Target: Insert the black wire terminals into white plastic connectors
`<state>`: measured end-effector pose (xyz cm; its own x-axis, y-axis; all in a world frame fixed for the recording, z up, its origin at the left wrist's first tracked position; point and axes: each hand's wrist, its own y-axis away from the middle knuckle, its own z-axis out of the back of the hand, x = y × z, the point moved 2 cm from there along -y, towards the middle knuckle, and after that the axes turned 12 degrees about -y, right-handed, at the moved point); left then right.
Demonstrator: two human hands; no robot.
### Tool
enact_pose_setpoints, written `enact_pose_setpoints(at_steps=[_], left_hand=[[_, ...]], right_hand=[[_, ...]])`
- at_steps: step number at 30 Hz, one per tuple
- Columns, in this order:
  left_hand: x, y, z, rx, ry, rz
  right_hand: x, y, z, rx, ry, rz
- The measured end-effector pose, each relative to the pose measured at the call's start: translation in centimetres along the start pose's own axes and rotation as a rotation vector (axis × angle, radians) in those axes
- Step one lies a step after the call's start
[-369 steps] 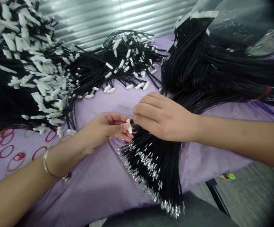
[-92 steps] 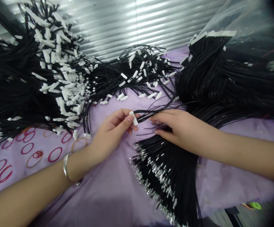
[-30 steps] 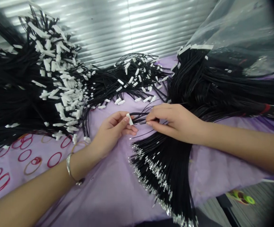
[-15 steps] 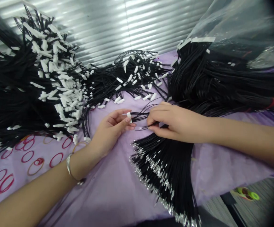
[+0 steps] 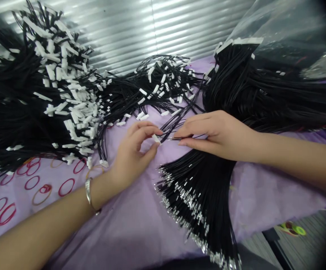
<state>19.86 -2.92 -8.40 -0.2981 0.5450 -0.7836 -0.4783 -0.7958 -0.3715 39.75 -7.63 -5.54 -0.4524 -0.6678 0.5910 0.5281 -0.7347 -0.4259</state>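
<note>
In the head view, the left hand (image 5: 136,157) has a little white connector (image 5: 156,139) pinched between thumb and fingertips, right out in front over the purple cover (image 5: 129,228). Black wires run from it up and to the right. The right hand (image 5: 222,135) has finger and thumb closed on a thin wire (image 5: 177,138), metal tip poking out just beside the connector; can't tell if it's only one. Below that hand there's a big fan of black wires (image 5: 210,183) with shiny ends. Loads of wires with white connectors are piled at the left (image 5: 75,108), with a smaller heap (image 5: 151,88) behind the hands. Oh, and rubber bands (image 5: 66,179) lie scattered near the left forearm, which has a silver bracelet (image 5: 88,190) on.
</note>
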Motion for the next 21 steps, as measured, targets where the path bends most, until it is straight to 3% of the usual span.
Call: enact_pose_setpoints(at_steps=[1,3,8,10,15,21], left_hand=[[-0.4,0.1,0.0,-0.028,-0.053,-0.062],[-0.6,0.1,-0.1,-0.065,-0.013,-0.034],[0.9,-0.4,-1.2,0.024,0.471,0.451],[1.2,-0.7,-1.5,0.086,0.615,0.552],[0.9,-0.7,-1.6,0.099,0.674,0.525],[1.3,-0.6,-1.8,0.016,0.748,0.658]], right_hand=[[0.0,0.0,0.0,-0.024,-0.011,-0.039],[0.2,0.0,0.0,-0.057,-0.04,-0.096],[0.4,-0.1,-0.5,-0.057,-0.122,-0.104],[0.3,-0.2,-0.8,-0.041,-0.16,-0.096],[0.3,-0.3,-1.2,-0.035,-0.182,-0.131],[0.4,-0.3,-1.1,-0.088,-0.183,-0.162]])
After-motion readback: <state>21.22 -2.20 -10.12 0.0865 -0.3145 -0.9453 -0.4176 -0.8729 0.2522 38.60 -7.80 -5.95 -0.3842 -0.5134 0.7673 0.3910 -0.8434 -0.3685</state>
